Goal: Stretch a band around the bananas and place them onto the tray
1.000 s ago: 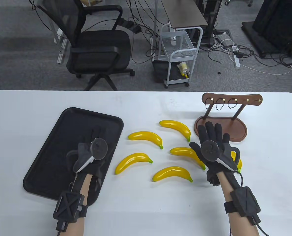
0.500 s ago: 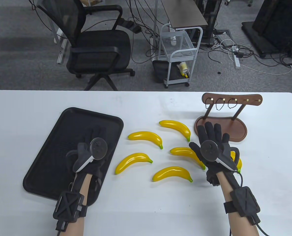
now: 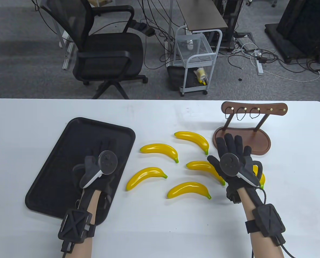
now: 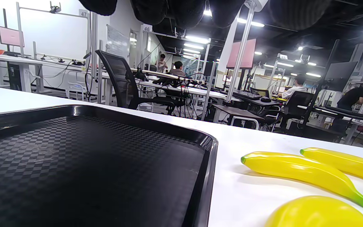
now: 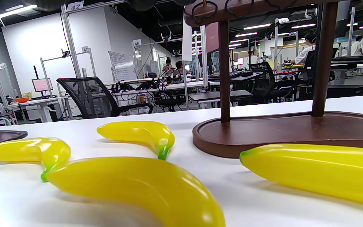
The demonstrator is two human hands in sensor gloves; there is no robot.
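Several yellow bananas (image 3: 160,150) lie loose on the white table between the black tray (image 3: 68,139) and a wooden hook stand (image 3: 243,139). Thin black bands (image 3: 240,114) hang from the stand's hooks. My left hand (image 3: 106,146) hovers over the tray's near right part, fingers relaxed, holding nothing. My right hand (image 3: 232,146) is spread flat with straight fingers in front of the stand's base, above one banana (image 3: 261,177) that it partly hides. The left wrist view shows the tray rim (image 4: 206,148) and bananas (image 4: 295,170). In the right wrist view, bananas (image 5: 137,183) lie before the stand (image 5: 279,132).
Behind the table's far edge are an office chair (image 3: 106,51), a white wire trolley (image 3: 197,61) and floor cables. The stand sits at the table's back right. White tabletop (image 3: 160,231) stretches between my forearms near the front edge.
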